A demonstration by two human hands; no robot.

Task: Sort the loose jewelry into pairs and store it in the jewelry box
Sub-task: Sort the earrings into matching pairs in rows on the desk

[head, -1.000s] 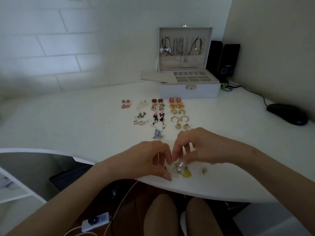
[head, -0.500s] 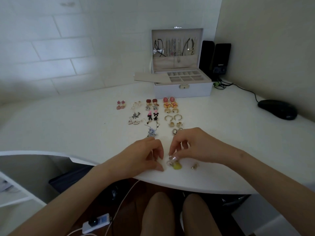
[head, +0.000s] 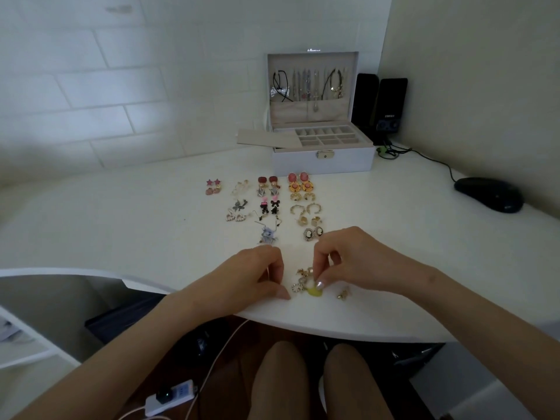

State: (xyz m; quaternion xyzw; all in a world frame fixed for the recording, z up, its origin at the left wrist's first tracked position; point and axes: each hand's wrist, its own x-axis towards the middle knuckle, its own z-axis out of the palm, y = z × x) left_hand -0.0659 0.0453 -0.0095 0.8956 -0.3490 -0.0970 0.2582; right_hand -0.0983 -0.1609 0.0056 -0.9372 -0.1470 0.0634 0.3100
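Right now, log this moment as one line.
phase: sorting | left hand: curled beside loose earrings, hold unclear | right hand: pinching among loose earrings | sorted pairs: rowed on desk | jewelry box: open

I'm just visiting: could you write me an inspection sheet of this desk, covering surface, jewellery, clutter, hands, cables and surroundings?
Surface: white desk, curved front edge.
Job's things: jewelry box open, necklaces in its lid; paired earrings in rows before it; unsorted heap at the front edge.
Clutter: mouse, two speakers.
Grips: left hand curled, contents unclear; right hand pinches into the unsorted heap.
Cables: mouse cable; white cable under desk to power strip.
Surroundings: tiled wall behind.
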